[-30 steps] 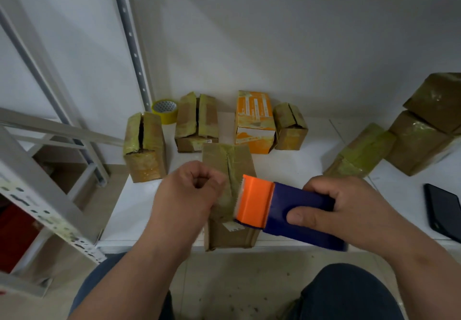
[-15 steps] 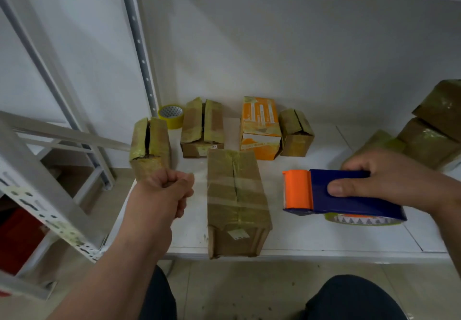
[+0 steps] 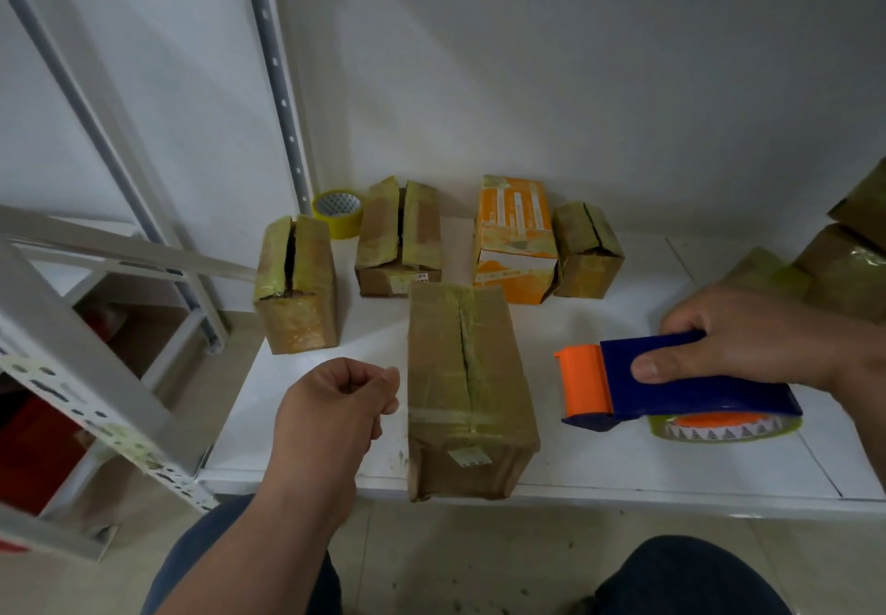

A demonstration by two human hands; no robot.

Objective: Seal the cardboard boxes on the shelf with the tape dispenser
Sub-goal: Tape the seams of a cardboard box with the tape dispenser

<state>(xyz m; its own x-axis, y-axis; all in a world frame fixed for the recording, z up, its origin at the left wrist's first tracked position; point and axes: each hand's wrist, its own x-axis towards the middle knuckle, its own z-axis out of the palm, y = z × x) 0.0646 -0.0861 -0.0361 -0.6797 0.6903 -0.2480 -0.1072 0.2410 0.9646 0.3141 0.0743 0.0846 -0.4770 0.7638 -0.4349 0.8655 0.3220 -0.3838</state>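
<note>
Head view. Right hand (image 3: 748,341): grips blue-and-orange tape dispenser (image 3: 671,382), dispenser resting on white shelf (image 3: 599,466), right of large brown box (image 3: 467,384). Left hand (image 3: 335,403): fist curled, holding nothing, just left of large box. Large box at shelf front edge, tape strip across top. Behind: split-top box (image 3: 297,283), second open-flap box (image 3: 400,235), orange box (image 3: 515,238), small box (image 3: 587,250), yellow tape roll (image 3: 338,212). Far right: taped boxes (image 3: 844,264).

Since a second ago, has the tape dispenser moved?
Yes. The tape dispenser, gripped by the right hand, went from over the long cardboard box to its right, onto the shelf.
</note>
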